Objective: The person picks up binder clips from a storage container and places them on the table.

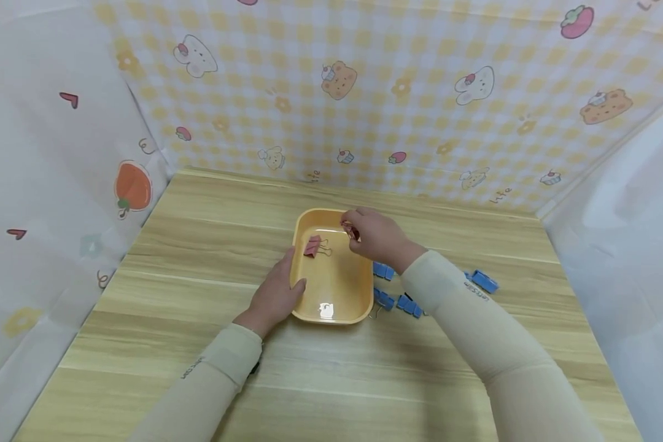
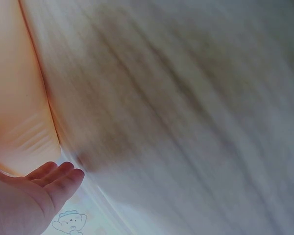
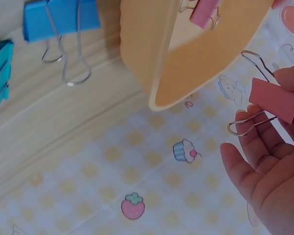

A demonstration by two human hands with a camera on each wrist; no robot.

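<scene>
In the head view, a yellow plastic tray (image 1: 331, 316) sits on the wooden table. My left hand (image 1: 276, 291) holds its left side, the thumb over the rim and the fingers along the outer wall. The left wrist view shows these fingers (image 2: 61, 181) fairly straight beside the tray wall (image 2: 19, 98). A pink binder clip (image 3: 274, 99) is pinched in my right hand (image 1: 377, 236), above the tray's far right corner. Its wire handles stick out from the fingers. Another pink binder clip (image 1: 312, 246) lies inside the tray, towards its left side.
Several blue binder clips (image 1: 409, 305) lie on the table right of the tray, some partly behind the right forearm. A further blue clip (image 1: 484, 281) is farther right. A teal clip (image 3: 0, 76) shows in the right wrist view. Behind the table hangs a yellow checked cloth (image 1: 364, 123).
</scene>
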